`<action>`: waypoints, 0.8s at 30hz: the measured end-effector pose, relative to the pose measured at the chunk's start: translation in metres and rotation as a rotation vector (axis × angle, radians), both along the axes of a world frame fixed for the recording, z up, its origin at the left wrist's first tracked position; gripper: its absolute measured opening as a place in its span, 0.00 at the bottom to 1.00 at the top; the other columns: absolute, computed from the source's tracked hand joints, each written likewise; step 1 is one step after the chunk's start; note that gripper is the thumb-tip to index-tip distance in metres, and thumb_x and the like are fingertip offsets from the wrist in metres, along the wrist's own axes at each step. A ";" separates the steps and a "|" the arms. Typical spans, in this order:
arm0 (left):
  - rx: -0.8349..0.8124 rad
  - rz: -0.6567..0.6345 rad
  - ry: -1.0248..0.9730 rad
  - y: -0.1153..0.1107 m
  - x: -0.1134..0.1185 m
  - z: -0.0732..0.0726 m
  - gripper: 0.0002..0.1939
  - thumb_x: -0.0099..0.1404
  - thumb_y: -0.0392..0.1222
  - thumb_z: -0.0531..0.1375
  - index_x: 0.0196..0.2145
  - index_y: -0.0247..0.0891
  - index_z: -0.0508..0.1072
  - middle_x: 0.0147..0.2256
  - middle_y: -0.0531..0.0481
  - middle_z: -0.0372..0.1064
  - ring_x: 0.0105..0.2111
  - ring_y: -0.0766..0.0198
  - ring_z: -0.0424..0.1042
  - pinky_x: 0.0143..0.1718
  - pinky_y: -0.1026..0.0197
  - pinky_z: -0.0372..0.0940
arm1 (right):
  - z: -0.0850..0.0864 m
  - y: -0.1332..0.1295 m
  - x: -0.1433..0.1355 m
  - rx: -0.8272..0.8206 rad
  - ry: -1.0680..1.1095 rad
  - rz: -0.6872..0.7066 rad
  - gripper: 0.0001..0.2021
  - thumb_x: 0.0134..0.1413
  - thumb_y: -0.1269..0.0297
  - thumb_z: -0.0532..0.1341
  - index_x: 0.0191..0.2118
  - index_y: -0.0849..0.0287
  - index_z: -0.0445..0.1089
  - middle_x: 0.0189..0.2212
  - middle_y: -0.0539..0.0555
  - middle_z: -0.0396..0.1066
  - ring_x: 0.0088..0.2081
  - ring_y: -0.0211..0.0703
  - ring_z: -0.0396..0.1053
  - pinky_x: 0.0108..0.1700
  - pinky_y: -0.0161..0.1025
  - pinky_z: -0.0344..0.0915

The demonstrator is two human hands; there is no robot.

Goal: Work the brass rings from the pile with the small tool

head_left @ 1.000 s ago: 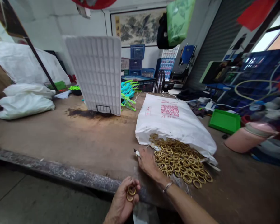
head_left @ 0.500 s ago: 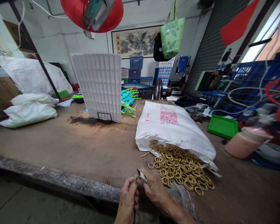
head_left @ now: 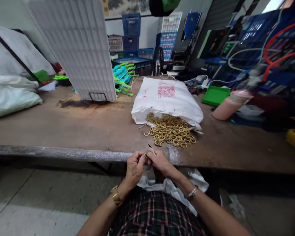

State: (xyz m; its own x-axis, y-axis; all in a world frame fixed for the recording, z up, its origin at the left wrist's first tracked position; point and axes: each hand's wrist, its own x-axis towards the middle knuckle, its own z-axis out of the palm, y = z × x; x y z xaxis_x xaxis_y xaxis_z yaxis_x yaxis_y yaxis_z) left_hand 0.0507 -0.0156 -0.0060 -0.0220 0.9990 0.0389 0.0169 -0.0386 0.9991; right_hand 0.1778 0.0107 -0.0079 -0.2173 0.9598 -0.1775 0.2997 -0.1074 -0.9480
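My left hand point(head_left: 135, 166) is closed at the table's front edge, its fingertips pinching a golden ring point(head_left: 145, 155) that is mostly hidden. Close against it, my right hand point(head_left: 161, 161) grips a small knife point(head_left: 151, 149) with a pale handle, its dark pointed tip sticking up past the fingers. Just beyond the hands lies a loose pile of golden rings point(head_left: 172, 134). They spill from the open mouth of a white sack point(head_left: 167, 95) printed with a red square code.
A tall white ribbed panel point(head_left: 81, 49) stands on a wire stand to the left. Cyan and lime-green plastic pieces point(head_left: 124, 77) sit behind it. On the right are a green tray point(head_left: 215, 95) and a pink bottle point(head_left: 227, 106). A white sack point(head_left: 13, 96) lies far left.
My view has tilted downward, so my forearms and lap now show and the hanging red lamp has left the picture. My hands stay together, still gripping.
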 end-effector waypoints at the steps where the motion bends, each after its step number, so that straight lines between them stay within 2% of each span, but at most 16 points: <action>1: -0.009 -0.020 0.004 -0.003 0.001 -0.002 0.09 0.56 0.44 0.58 0.24 0.36 0.70 0.22 0.52 0.65 0.24 0.67 0.61 0.29 0.66 0.56 | 0.000 -0.004 0.002 -0.019 0.027 -0.023 0.16 0.52 0.57 0.49 0.20 0.60 0.59 0.14 0.45 0.55 0.19 0.32 0.52 0.23 0.31 0.50; 3: -0.068 -0.071 -0.020 -0.009 0.004 -0.006 0.10 0.57 0.45 0.58 0.25 0.36 0.70 0.20 0.54 0.63 0.21 0.70 0.58 0.25 0.68 0.54 | 0.001 -0.010 0.006 -0.031 0.056 -0.069 0.14 0.49 0.58 0.51 0.20 0.60 0.60 0.14 0.44 0.55 0.19 0.31 0.51 0.23 0.31 0.49; 6: -0.222 -0.172 -0.121 -0.016 0.009 -0.011 0.13 0.57 0.49 0.57 0.28 0.35 0.67 0.18 0.58 0.56 0.15 0.75 0.49 0.17 0.69 0.46 | 0.003 -0.017 0.011 -0.001 0.049 -0.097 0.10 0.46 0.60 0.54 0.20 0.60 0.60 0.16 0.44 0.56 0.20 0.31 0.52 0.24 0.30 0.50; 9: -0.331 -0.241 -0.223 -0.020 0.015 -0.012 0.15 0.57 0.52 0.57 0.29 0.37 0.64 0.17 0.60 0.55 0.12 0.76 0.46 0.14 0.70 0.41 | 0.007 -0.023 0.016 0.045 0.029 -0.096 0.10 0.45 0.61 0.54 0.20 0.60 0.59 0.16 0.44 0.56 0.21 0.31 0.52 0.25 0.30 0.51; 14: -0.376 -0.272 -0.298 -0.022 0.021 -0.008 0.17 0.55 0.54 0.58 0.26 0.37 0.62 0.18 0.60 0.55 0.13 0.77 0.47 0.14 0.71 0.41 | 0.009 -0.028 0.025 0.070 -0.019 -0.102 0.10 0.49 0.62 0.51 0.22 0.60 0.61 0.18 0.45 0.59 0.22 0.32 0.55 0.25 0.30 0.53; 17: -0.369 -0.280 -0.345 -0.022 0.023 -0.006 0.17 0.55 0.54 0.58 0.26 0.36 0.62 0.18 0.60 0.54 0.13 0.77 0.46 0.14 0.71 0.41 | 0.002 -0.032 0.035 0.143 -0.183 -0.151 0.11 0.52 0.62 0.49 0.24 0.59 0.62 0.19 0.47 0.62 0.23 0.34 0.57 0.27 0.31 0.54; 19: -0.363 -0.273 -0.354 -0.022 0.025 -0.005 0.17 0.55 0.54 0.58 0.26 0.36 0.61 0.18 0.60 0.54 0.13 0.78 0.45 0.14 0.70 0.41 | -0.004 -0.035 0.041 0.245 -0.349 -0.103 0.11 0.53 0.63 0.48 0.25 0.59 0.62 0.18 0.47 0.62 0.22 0.34 0.57 0.27 0.31 0.53; 21: -0.359 -0.265 -0.340 -0.021 0.027 -0.004 0.17 0.55 0.54 0.58 0.26 0.36 0.62 0.18 0.60 0.54 0.13 0.78 0.45 0.14 0.70 0.41 | -0.009 -0.039 0.045 0.339 -0.479 0.010 0.09 0.53 0.66 0.48 0.27 0.58 0.62 0.19 0.47 0.62 0.22 0.34 0.57 0.27 0.31 0.52; 24: -0.345 -0.248 -0.297 -0.020 0.030 -0.004 0.17 0.56 0.54 0.58 0.27 0.36 0.62 0.18 0.59 0.55 0.14 0.77 0.46 0.14 0.70 0.42 | -0.011 -0.043 0.047 0.407 -0.602 0.119 0.07 0.49 0.71 0.49 0.29 0.58 0.64 0.22 0.49 0.66 0.24 0.36 0.60 0.28 0.31 0.51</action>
State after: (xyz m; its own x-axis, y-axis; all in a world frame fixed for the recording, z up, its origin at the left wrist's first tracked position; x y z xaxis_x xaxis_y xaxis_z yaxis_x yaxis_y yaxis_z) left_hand 0.0810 -0.0356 -0.0101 0.2570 0.9291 -0.2659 -0.2375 0.3274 0.9146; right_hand 0.2249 -0.0319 -0.0194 -0.3014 0.9512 0.0664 0.7688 0.2836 -0.5732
